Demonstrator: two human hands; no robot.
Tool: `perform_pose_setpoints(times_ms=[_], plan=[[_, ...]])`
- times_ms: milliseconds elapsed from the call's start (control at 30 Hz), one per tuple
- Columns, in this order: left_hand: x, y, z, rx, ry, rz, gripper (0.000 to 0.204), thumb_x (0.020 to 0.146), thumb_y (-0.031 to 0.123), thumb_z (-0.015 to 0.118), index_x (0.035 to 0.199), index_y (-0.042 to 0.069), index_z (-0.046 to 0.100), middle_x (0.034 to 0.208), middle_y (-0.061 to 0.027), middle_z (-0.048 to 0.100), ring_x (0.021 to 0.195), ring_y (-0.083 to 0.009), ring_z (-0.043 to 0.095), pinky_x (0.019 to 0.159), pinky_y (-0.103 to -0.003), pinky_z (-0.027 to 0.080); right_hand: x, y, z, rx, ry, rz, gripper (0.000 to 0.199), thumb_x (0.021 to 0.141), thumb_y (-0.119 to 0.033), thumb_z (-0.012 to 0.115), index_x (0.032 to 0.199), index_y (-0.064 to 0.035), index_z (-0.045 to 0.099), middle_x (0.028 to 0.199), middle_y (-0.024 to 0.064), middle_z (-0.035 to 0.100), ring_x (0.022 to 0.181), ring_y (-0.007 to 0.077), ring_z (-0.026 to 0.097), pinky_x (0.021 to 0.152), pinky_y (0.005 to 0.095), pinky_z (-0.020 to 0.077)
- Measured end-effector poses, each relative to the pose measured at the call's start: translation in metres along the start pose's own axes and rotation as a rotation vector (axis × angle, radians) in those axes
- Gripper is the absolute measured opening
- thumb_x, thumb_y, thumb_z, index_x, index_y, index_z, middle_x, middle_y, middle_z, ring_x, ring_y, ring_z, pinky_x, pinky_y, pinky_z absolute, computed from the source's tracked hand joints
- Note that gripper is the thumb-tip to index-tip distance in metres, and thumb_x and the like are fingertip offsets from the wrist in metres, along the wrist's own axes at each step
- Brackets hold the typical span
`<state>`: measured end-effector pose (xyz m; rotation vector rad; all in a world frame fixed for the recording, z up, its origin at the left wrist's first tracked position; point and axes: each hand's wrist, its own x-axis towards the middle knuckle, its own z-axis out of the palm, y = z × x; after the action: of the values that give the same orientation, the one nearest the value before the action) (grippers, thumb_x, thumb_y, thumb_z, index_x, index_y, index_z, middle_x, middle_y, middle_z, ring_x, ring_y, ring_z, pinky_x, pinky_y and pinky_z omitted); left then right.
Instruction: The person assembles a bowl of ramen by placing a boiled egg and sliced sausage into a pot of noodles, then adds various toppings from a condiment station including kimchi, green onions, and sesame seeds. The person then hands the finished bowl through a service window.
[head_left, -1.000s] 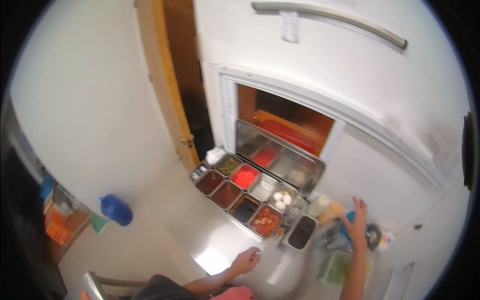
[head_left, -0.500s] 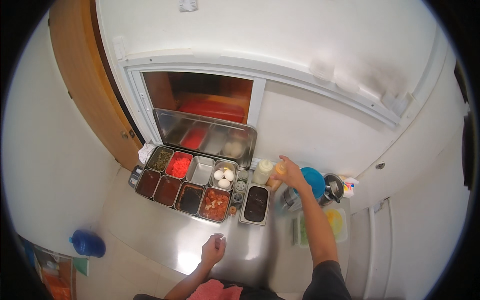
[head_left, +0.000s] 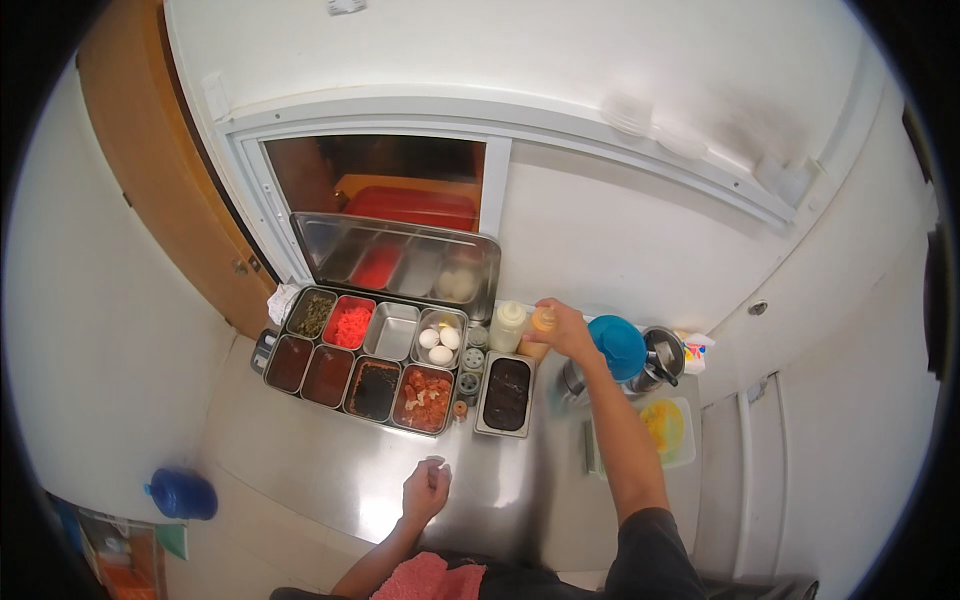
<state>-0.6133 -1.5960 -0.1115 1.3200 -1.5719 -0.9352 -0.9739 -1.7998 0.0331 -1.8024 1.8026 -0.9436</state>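
Note:
My right hand (head_left: 566, 331) reaches to the back of the steel counter and is closed round the upper part of a squeeze bottle (head_left: 534, 348) with orange-tan sauce. Beside it stands a second squeeze bottle (head_left: 507, 327), pale and whitish. My left hand (head_left: 426, 490) hovers over the counter's front with curled fingers; a small pale spot shows at the fingertips, too small to name. Ahead of it, a steel pan (head_left: 410, 433) holds chopped reddish food. A steel tray of dark sauce (head_left: 507, 395) stands in front of the bottles.
A condiment holder carries pans of dark sauces, red shreds (head_left: 352, 327) and eggs (head_left: 439, 345); its clear lid (head_left: 470, 260) is raised. Small shaker jars (head_left: 472, 358) stand beside it. To the right are a blue lid (head_left: 616, 347), a metal pot (head_left: 664, 352) and a plastic tub (head_left: 683, 447).
The whole view has shifted slightly. My right hand's fingers have drawn closer round the sauce bottle. My left hand stays curled in about the same place over the counter.

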Motion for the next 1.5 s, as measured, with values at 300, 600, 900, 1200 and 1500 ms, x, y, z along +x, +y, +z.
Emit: perform_pose_setpoints(times_ms=[300, 600, 900, 1200, 1500], plan=[[0.0, 0.001, 0.002, 0.005, 0.016, 0.008, 0.02, 0.095, 0.013, 0.069, 0.111, 0.002, 0.063, 0.07, -0.0093, 0.068, 0.058, -0.0182, 0.067, 0.056, -0.031, 0.053, -0.019, -0.023, -0.035, -0.227, 0.047, -0.114, 0.093, 0.074, -0.043, 0.09, 0.149, -0.0074, 0.048, 0.143, 0.0242, 0.055, 0.125, 0.0375, 0.059, 0.103, 0.0422, 0.0515], [0.001, 0.01, -0.001, 0.035, -0.05, 0.031, 0.02, 0.096, 0.011, 0.067, 0.113, 0.001, 0.063, 0.072, -0.006, 0.066, 0.057, -0.012, 0.063, 0.056, -0.027, 0.052, -0.148, -0.012, -0.211, 0.035, 0.422, 0.135, 0.052, 0.092, -0.026, 0.076, 0.137, -0.0048, 0.06, 0.116, 0.0174, 0.071, 0.103, 0.0237, 0.069, 0.087, 0.0347, 0.0571], [0.022, 0.071, 0.038, -0.021, -0.676, 0.05, 0.03, 0.1, 0.02, 0.067, 0.122, 0.002, 0.061, 0.086, -0.0042, 0.068, 0.068, -0.0117, 0.064, 0.063, -0.026, 0.053, -0.278, 0.093, -0.221, 0.068, 0.533, 0.52, 0.038, 0.099, -0.026, 0.067, 0.129, -0.0042, 0.065, 0.103, 0.0104, 0.073, 0.081, 0.0158, 0.069, 0.07, 0.0317, 0.0557], [0.081, 0.147, 0.158, -0.212, -0.67, -0.024, 0.052, 0.099, 0.026, 0.068, 0.137, -0.004, 0.049, 0.114, -0.015, 0.06, 0.075, -0.0173, 0.068, 0.066, -0.028, 0.057, -0.306, 0.121, -0.172, 0.189, 0.397, 0.617, 0.037, 0.101, -0.03, 0.061, 0.124, -0.0023, 0.068, 0.093, 0.0101, 0.073, 0.075, 0.016, 0.069, 0.066, 0.0318, 0.0547], [0.132, 0.142, 0.237, 0.001, -0.549, 0.034, 0.063, 0.096, 0.047, 0.067, 0.12, -0.01, 0.054, 0.104, -0.0271, 0.064, 0.094, -0.0389, 0.067, 0.083, -0.045, 0.053, -0.303, 0.124, -0.155, 0.195, 0.412, 0.529, 0.033, 0.101, -0.025, 0.062, 0.122, 0.0002, 0.067, 0.089, 0.0127, 0.072, 0.069, 0.0175, 0.068, 0.066, 0.0327, 0.0539]])
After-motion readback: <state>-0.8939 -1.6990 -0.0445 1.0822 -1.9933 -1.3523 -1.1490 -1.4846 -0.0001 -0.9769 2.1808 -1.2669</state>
